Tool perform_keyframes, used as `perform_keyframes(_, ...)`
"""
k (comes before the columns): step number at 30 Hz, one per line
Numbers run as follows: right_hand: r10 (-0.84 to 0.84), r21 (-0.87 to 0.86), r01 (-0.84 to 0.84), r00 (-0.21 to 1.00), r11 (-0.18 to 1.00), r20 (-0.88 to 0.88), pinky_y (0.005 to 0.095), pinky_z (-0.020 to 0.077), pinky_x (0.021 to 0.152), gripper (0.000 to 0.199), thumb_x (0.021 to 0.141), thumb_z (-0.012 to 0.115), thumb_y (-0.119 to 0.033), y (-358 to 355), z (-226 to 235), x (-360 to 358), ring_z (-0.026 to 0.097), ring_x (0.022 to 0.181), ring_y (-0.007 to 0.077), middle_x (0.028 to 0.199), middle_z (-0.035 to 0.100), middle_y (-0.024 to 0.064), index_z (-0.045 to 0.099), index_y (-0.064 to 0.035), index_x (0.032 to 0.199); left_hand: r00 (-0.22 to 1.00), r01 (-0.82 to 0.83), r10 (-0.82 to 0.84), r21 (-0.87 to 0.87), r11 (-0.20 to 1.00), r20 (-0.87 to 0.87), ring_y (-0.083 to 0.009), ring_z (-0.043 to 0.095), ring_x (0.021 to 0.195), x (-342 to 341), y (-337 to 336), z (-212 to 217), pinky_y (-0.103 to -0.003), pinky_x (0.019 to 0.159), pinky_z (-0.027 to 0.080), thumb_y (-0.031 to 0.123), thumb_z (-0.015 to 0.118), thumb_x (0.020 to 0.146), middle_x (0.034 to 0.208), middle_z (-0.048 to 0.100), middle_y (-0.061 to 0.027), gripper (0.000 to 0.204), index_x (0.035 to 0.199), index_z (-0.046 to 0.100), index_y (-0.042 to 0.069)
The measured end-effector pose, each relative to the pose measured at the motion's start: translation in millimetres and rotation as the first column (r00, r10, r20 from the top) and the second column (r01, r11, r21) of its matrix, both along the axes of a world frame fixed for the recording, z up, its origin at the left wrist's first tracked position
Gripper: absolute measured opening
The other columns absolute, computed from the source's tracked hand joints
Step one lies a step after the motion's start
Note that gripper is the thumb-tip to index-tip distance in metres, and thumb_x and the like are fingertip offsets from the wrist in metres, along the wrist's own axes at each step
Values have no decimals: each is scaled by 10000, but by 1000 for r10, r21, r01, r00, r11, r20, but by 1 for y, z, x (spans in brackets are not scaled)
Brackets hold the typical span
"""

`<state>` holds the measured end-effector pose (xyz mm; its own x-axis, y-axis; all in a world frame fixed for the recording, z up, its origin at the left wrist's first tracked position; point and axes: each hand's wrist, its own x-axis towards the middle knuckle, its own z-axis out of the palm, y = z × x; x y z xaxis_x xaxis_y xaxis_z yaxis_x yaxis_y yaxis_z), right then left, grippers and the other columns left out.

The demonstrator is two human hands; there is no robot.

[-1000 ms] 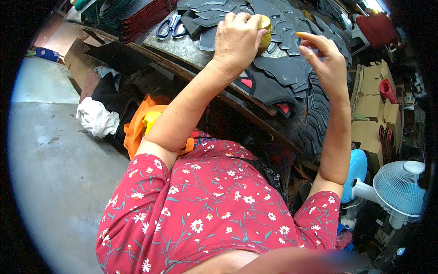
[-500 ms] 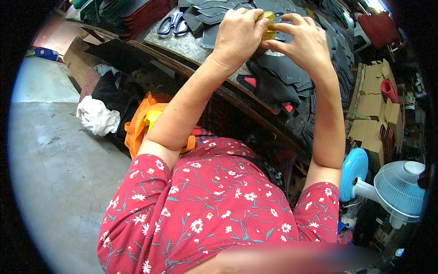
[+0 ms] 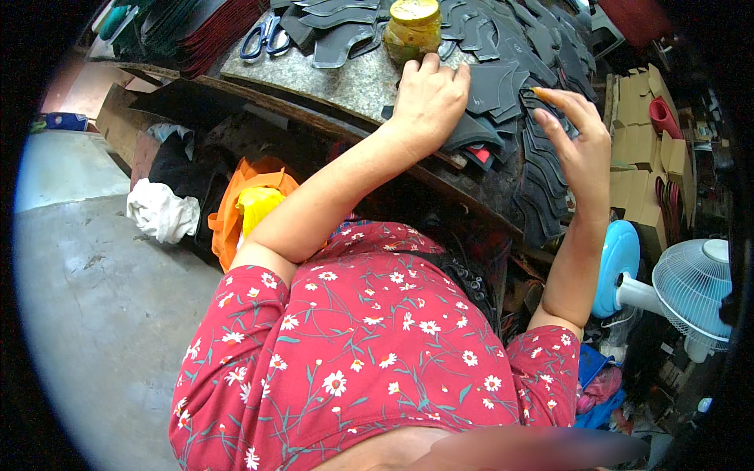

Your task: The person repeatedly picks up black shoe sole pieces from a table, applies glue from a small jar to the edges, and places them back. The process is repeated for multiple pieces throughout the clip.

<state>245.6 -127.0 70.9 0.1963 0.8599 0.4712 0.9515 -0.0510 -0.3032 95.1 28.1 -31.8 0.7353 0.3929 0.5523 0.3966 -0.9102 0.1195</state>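
Left hand (image 3: 432,102) is curling beside a black, red-patched flat piece (image 3: 477,131); grip hidden, can't tell. Right hand (image 3: 577,133) is hovering near dark grey curved pieces (image 3: 542,169), thumb and forefinger apart. Round yellow-topped jar (image 3: 412,35) is standing on speckled grey bench (image 3: 334,86), just beyond left hand.

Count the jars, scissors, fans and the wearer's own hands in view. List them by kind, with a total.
Yellow-lidded jar: 1
Blue-handled scissors: 1 pair
Fan: 1
Hands: 2, left hand and right hand
Total: 5
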Motion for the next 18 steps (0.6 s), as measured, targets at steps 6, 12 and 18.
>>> perform_keyframes(6, -30, 65, 46, 974, 997, -225, 352, 490, 897, 313, 855, 740, -166, -24, -10, -11, 665, 982, 247, 1030, 718, 113, 716, -61, 1149, 999, -47, 47, -17, 999, -2, -319, 579, 1002, 2, 1, 7, -432, 777, 469, 149, 650, 817, 1039, 636, -147, 498, 1297, 588, 33)
perform_keyframes(12, -53, 78, 96, 903, 992, -426, 329, 498, 902, 545, 881, 732, -130, -27, -17, -17, 671, 953, 162, 1015, 722, 104, 545, -81, 1391, 983, 93, -37, -313, 945, 180, -308, 645, 904, -14, 6, 19, -423, 777, 523, 147, 726, 794, 949, 650, -146, 309, 1084, 677, 51)
perform_keyframes(18, 32, 123, 65, 755, 990, -655, 262, 516, 827, 741, 917, 696, -72, -3, -28, -39, 664, 935, 134, 975, 708, 96, 294, -58, 1540, 867, 496, -42, -849, 185, 497, -154, 662, 685, -36, 3, 34, -295, 554, 544, 148, 739, 872, 831, 662, -68, 253, 1038, 636, -14)
